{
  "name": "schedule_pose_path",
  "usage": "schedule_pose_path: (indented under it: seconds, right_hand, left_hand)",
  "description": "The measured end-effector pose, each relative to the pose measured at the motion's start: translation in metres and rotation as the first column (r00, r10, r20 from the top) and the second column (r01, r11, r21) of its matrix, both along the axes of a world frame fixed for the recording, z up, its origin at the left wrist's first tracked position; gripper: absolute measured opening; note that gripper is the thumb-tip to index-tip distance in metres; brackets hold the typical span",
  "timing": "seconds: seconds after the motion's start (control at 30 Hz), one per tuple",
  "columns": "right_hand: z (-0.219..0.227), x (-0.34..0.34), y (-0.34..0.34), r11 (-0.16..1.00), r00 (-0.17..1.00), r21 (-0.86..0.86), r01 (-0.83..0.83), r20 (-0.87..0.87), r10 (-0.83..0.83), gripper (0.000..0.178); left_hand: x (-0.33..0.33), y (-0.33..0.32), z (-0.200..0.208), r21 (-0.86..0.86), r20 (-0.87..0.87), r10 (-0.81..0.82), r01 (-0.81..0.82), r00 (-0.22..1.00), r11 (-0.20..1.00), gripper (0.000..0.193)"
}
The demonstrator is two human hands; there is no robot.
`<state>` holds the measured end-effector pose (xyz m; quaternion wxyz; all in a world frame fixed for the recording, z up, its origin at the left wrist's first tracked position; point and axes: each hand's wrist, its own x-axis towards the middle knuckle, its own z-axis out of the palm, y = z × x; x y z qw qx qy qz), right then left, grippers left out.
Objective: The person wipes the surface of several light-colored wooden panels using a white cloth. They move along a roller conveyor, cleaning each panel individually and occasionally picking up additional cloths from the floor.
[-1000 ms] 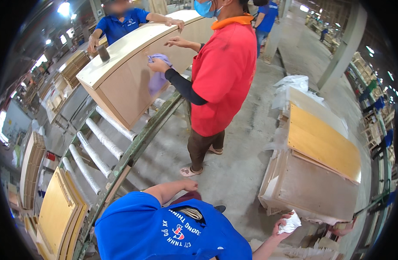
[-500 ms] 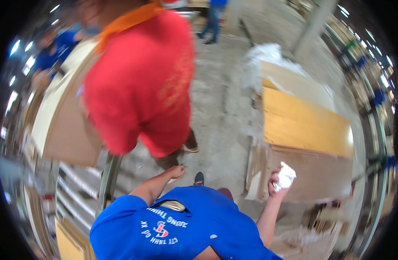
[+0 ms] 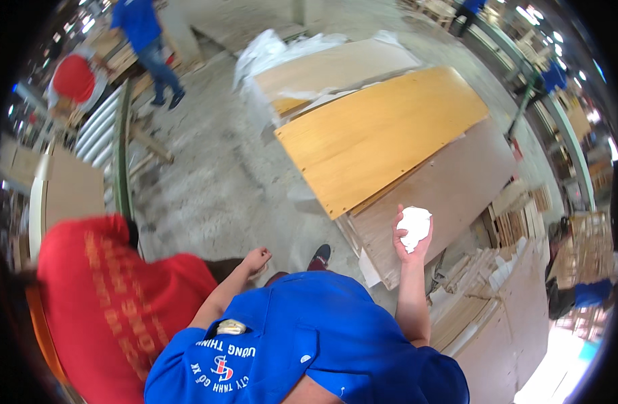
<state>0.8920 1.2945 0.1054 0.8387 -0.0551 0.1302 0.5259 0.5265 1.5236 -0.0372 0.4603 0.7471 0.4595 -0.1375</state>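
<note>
While the person in the blue shirt (image 3: 275,343) is standing on the grey floor (image 3: 208,182), the right hand (image 3: 407,250) is holding a white wad (image 3: 414,227) out to the front and right. The wad is sitting crumpled in the upturned palm, and the fingers and thumb are curling around its edges, gripping it. Seen from above, it is showing against the near part of a brown board (image 3: 457,172).

Over on the other side, the left hand (image 3: 257,258) is hanging near the front of the shirt, well apart from the wad. Its fingers are curling inward, but I can't tell from this view whether they are closing on anything.

A yellow board (image 3: 383,138) is lying across the stack, overlapping the brown one, and a pale board (image 3: 336,67) is lying behind it, with clear plastic sheeting (image 3: 262,57) bunching up at its left end. More wood panels (image 3: 497,310) are standing near the right arm.

Close by on the left, a co-worker in a red shirt (image 3: 114,296) is leaning in. Beyond that shirt, a rack of rollers (image 3: 101,135) is stretching away, and another worker in a blue top and jeans (image 3: 144,40) is standing farther off.
</note>
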Motion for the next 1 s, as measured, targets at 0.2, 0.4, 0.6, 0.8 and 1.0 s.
schedule_pose_path:
  seconds: [0.2,0.4,0.6,0.8,1.0]
  right_hand:
    - [0.008,0.047,0.029,0.995,0.993,0.042,0.087,0.076,-0.090,0.055]
    - [0.012,0.027,0.063,0.982,0.983,-0.051,0.183,0.030,-0.181,0.053]
    - [0.017,-0.009,0.065,0.917,0.961,-0.294,0.269,0.014,-0.278,0.053]
    - [0.018,-0.027,0.079,0.879,0.949,-0.365,0.307,0.056,-0.309,0.057]
    - [0.024,-0.030,0.081,0.881,0.954,-0.370,0.293,0.047,-0.298,0.055]
  left_hand:
    - [0.074,0.120,0.011,0.036,0.171,0.214,-0.223,0.962,0.974,0.032]
    - [0.161,0.267,0.022,0.595,0.258,-0.031,-0.133,0.966,0.793,0.041]
    - [0.265,0.339,0.010,0.554,0.181,-0.142,0.018,0.973,0.832,0.056]
    - [0.312,0.338,-0.002,0.293,0.051,-0.259,0.234,0.964,0.927,0.066]
    - [0.281,0.300,-0.009,0.392,0.040,-0.261,0.225,0.965,0.892,0.063]
